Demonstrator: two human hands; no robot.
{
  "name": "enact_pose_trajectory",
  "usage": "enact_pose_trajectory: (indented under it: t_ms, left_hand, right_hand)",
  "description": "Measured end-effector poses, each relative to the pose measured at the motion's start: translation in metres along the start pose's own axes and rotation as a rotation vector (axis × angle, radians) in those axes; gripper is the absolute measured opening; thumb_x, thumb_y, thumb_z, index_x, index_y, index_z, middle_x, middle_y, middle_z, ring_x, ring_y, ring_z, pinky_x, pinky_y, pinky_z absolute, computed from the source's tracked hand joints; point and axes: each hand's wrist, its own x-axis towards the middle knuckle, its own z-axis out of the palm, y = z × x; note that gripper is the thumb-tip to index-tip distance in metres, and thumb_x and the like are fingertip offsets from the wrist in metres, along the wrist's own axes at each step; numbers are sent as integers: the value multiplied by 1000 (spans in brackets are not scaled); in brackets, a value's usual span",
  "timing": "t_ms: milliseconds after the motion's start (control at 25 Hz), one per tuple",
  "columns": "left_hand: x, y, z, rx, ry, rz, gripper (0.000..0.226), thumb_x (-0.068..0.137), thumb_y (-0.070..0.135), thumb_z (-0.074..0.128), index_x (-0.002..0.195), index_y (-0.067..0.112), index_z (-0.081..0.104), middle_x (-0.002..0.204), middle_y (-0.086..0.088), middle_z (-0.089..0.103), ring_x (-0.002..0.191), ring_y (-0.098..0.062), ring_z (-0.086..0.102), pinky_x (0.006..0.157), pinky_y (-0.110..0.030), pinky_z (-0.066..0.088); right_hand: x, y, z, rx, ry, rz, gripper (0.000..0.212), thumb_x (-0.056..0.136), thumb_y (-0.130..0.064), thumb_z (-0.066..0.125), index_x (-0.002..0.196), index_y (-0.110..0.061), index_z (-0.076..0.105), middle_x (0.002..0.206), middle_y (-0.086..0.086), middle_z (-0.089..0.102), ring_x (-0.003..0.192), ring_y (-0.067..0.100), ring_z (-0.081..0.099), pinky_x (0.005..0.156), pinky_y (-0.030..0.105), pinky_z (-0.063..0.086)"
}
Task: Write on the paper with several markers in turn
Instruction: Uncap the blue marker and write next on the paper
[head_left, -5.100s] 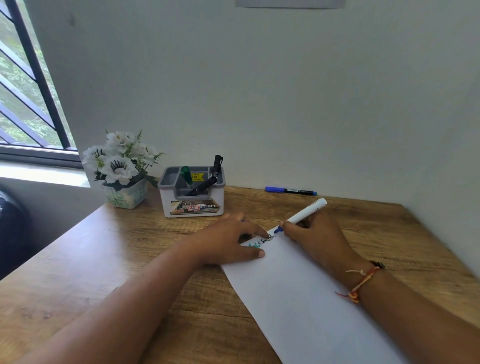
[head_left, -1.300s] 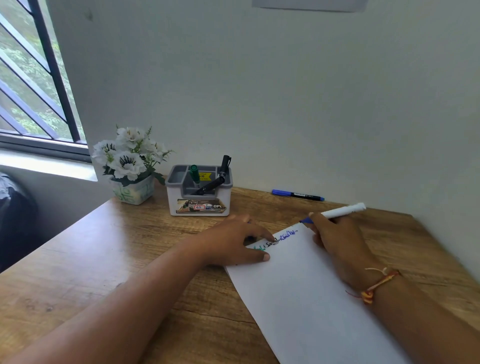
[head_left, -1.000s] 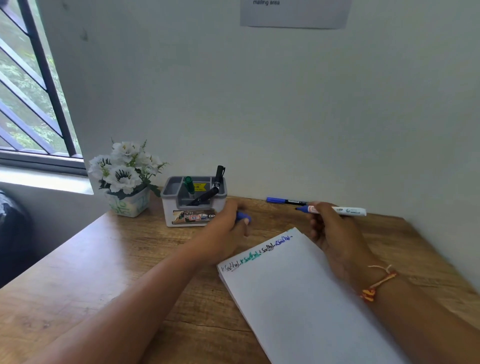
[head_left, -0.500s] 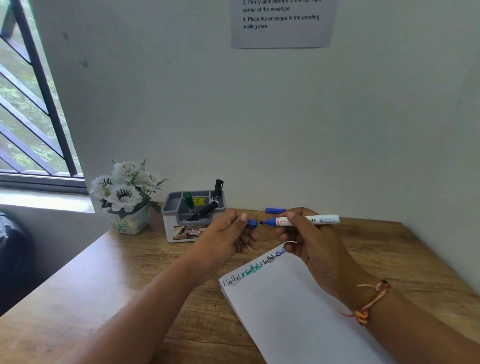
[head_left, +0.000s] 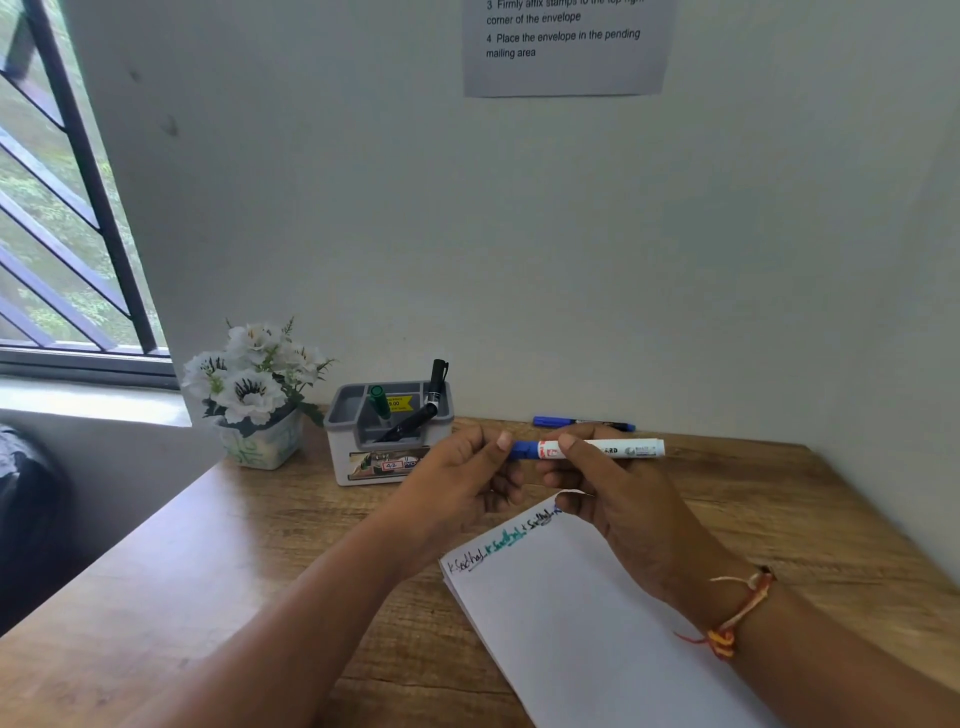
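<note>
Blue whiteboard marker (head_left: 597, 449) held level above the paper's (head_left: 597, 623) written top edge. Right hand (head_left: 618, 499) pinching the white barrel; left hand (head_left: 462, 480) clasping the blue cap (head_left: 523, 449) end. Light, rigid, rather slick plastic, probably; best gripped mid-barrel.

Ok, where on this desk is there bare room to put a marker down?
Bare wood lies left of the paper, in front of the flower pot and organizer. More lies right of the paper, toward the wall. The back, around the organizer and blue pen, is crowded.
</note>
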Motion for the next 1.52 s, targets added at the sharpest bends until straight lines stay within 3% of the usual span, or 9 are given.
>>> enact_pose_trajectory:
  t_ms: [200,360,640,880,1120,1200,1280,1400,1520]
  left_hand:
    - [1,0,0,-169,-4,-4,31,87,22,63,109,2,62,91,-17,69,73,-15,65,68,-25,55]
    - [0,2,4,-151,-4,42,27,87,16,65,109,1,63,100,-28,68,75,-16,68,68,-24,56]
    - [0,5,-9,-44,4,71,22,96,5,58,117,1,62,97,-16,74,79,-15,69,74,-24,58]
    - [1,8,-20,-166,20,66,22,93,-5,59,112,6,65,101,-11,73,87,-19,66,83,-29,59]
    - [0,9,-17,-210,-18,75,33,91,0,64,123,4,59,104,-16,72,91,-25,67,84,-32,59]
    - [1,6,-21,-67,17,59,32,91,7,69,122,4,58,106,-21,71,92,-27,69,82,-32,59]
    - [1,1,-25,297,61,48,25,91,15,71,113,8,61,104,-18,72,88,-21,71,81,-32,61]
    - [3,-8,-27,705,57,39,14,91,25,71,103,21,65,96,-1,72,86,-12,70,82,-31,60]
    - [7,-14,-32,819,78,56,13,90,30,71,101,25,66,97,4,69,89,-11,67,83,-31,58]
  right_hand:
    - [-3,-1,-1,45,-3,17,18,96,-21,63,98,-9,75,84,14,76,77,18,70,69,30,57]
    - [-5,-2,0,113,-3,75,26,96,-25,62,103,-3,74,83,13,76,72,13,70,66,25,58]
    - [-7,-10,1,-57,-124,6,14,90,-26,67,97,-19,78,94,13,78,89,20,73,78,34,58]
    - [0,-35,-15,18,-311,191,54,85,-49,54,117,-10,75,111,15,76,89,18,71,74,31,58]
    - [8,-37,-10,-577,-248,148,16,89,-24,73,104,-22,73,81,-4,78,71,8,68,62,23,51]
    - [15,-44,-2,-595,-166,77,16,92,-23,70,107,-21,75,80,-9,77,65,-1,65,58,15,48]
    - [29,-56,8,-547,-59,-21,16,95,-22,66,108,-18,74,92,-5,77,70,-2,68,59,12,49]
    - [57,-63,31,-455,77,-94,22,93,-19,68,114,-11,68,107,6,75,95,17,72,79,27,59]
    - [81,-52,59,-434,123,-137,16,88,-16,73,103,-13,67,100,10,75,91,23,74,87,40,61]
